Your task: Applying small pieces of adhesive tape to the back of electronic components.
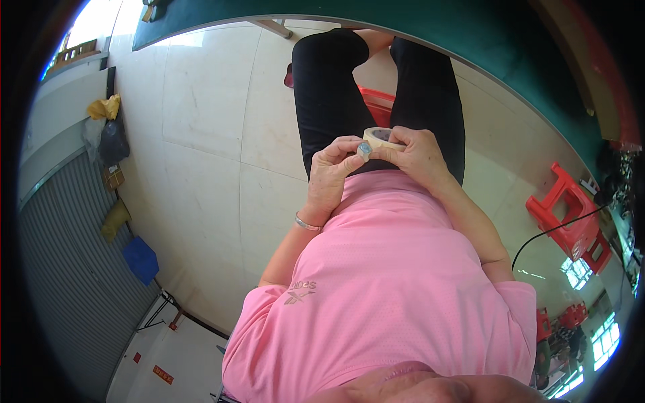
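Note:
Above my lap, my right hand (413, 154) grips a roll of cream masking tape (373, 142), with the fingers at its ring and the thumb below. Close beside it, my left hand (332, 171) pinches a small object with a blue-grey end (364, 148) between thumb and fingers. A pale strip, seemingly tape, is around this small piece, but its kind is too small to make out. The two hands nearly meet, and the piece sits right against the roll's left side. A bracelet circles my left wrist.
A green-topped table (430, 20) curves across the far side, just beyond my knees. Red plastic stools stand between my legs (379, 102) and on the right (564, 215). A black cable (551, 230) hangs near the right stool. Bags (113, 141) lie by the left wall.

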